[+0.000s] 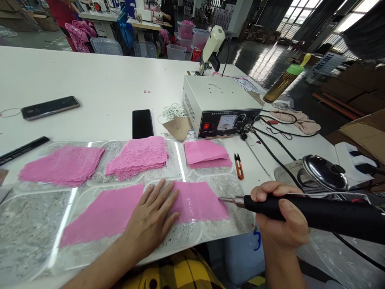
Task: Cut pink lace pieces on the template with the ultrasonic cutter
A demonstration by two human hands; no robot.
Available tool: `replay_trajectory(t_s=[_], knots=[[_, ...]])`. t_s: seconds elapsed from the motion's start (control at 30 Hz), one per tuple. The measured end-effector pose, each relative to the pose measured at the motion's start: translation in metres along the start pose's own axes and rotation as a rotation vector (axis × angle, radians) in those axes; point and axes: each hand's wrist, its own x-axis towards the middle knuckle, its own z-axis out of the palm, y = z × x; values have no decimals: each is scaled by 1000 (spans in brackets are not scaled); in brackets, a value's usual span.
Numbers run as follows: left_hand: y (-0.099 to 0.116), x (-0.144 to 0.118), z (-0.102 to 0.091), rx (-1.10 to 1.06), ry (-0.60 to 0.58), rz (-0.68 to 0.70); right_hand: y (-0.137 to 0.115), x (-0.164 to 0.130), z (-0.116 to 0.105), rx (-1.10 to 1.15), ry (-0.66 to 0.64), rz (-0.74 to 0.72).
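Note:
My left hand lies flat with fingers stretched out, pressing on pink fabric that sits on a clear-and-grey patterned mat. Pink pieces show on either side of it: a left piece with a slanted edge and a right piece. Whether the two join under the palm is hidden. My right hand is wrapped around a black-handled ultrasonic welding pen. Its thin metal tip meets the right edge of the right piece. Behind lie stacks of pink lace, embroidered fabric and plain pink fabric.
A grey control box with cables stands at the back right. Orange thread snips, a phone, another phone and a lidded pot lie around. A bottle leans at right. Other people work at machines beyond the table.

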Motion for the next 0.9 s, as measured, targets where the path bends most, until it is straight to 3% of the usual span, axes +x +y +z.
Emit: replay_trajectory(t_s=[0.43, 0.9], knots=[[-1, 1, 0, 5, 3, 7, -16, -3, -19, -38, 119, 5], [-2, 1, 1, -17, 8, 3, -13, -8, -23, -42, 50, 8]])
